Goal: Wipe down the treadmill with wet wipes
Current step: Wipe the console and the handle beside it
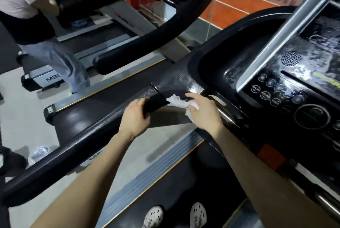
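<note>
I stand on a black treadmill whose left handrail (77, 141) runs from the lower left up to the console (287, 88). My left hand (135, 117) grips the handrail just short of where it joins the console. My right hand (204, 112) holds a crumpled white wet wipe (177, 101) against the joint between handrail and console. Wet smears shine on the black plastic above the wipe and on the console screen.
A second treadmill (128, 25) stands to the left, with a person (36, 25) beside it. A crumpled plastic wrapper (38, 154) lies on the tiled floor. My feet in white clogs (176, 215) rest on the belt. A chrome grip bar (225, 115) sits right of the wipe.
</note>
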A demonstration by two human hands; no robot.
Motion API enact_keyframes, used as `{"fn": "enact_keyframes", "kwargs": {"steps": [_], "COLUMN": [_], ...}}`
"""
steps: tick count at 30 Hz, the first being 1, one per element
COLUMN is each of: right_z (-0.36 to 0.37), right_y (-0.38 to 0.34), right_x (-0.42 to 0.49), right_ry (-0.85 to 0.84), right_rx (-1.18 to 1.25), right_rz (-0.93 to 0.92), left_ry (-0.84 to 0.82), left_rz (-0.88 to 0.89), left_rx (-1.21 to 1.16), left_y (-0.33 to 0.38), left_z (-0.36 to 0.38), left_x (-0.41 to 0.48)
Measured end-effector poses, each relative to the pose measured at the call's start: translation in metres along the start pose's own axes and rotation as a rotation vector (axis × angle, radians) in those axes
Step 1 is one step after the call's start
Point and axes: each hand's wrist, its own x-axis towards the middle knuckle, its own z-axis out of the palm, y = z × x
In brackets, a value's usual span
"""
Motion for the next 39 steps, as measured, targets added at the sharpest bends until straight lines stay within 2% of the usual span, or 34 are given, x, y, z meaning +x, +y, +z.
{"fn": "enact_keyframes", "kwargs": {"steps": [3,5,6,9,13,19,23,26,32,35,39], "right_z": [-0.003,-0.011,-0.016,-0.031,-0.056,-0.099,-0.129,-0.156,-0.202,-0.217,-0.233], "right_y": [-0.005,-0.006,-0.005,0.002,0.024,0.062,0.079,0.092,0.119,0.138,0.166], "right_x": [-0.021,-0.038,-0.047,-0.079,-0.13,-0.22,-0.262,-0.282,-0.305,-0.313,-0.309], "right_ry": [-0.066,-0.044,-0.021,0.113,0.404,0.772,0.892,0.954,1.107,1.154,1.136], "right_rx": [0.459,0.571,0.618,0.719,0.932,0.89,0.943,0.773,0.165,0.024,-0.13], "right_rz": [0.169,0.188,0.199,0.27,0.379,0.434,0.43,0.521,0.74,0.835,0.905], "left_ry": [-0.169,-0.29,-0.332,-0.37,-0.45,-0.567,-0.532,-0.462,-0.255,-0.171,-0.067], "left_rz": [0.085,0.052,0.061,0.201,0.43,0.829,1.085,1.192,1.381,1.463,1.581], "left_rx": [-0.337,-0.518,-0.536,-0.417,-0.393,-0.309,-0.09,0.041,0.206,0.256,0.28], "left_y": [0.034,0.05,0.058,0.086,0.152,0.278,0.347,0.388,0.446,0.472,0.511], "left_z": [-0.012,-0.014,-0.015,-0.011,0.012,0.031,0.032,0.035,0.05,0.059,0.066], "left_x": [0.014,0.028,0.036,0.062,0.071,0.036,0.012,0.003,-0.005,-0.006,0.004]}}
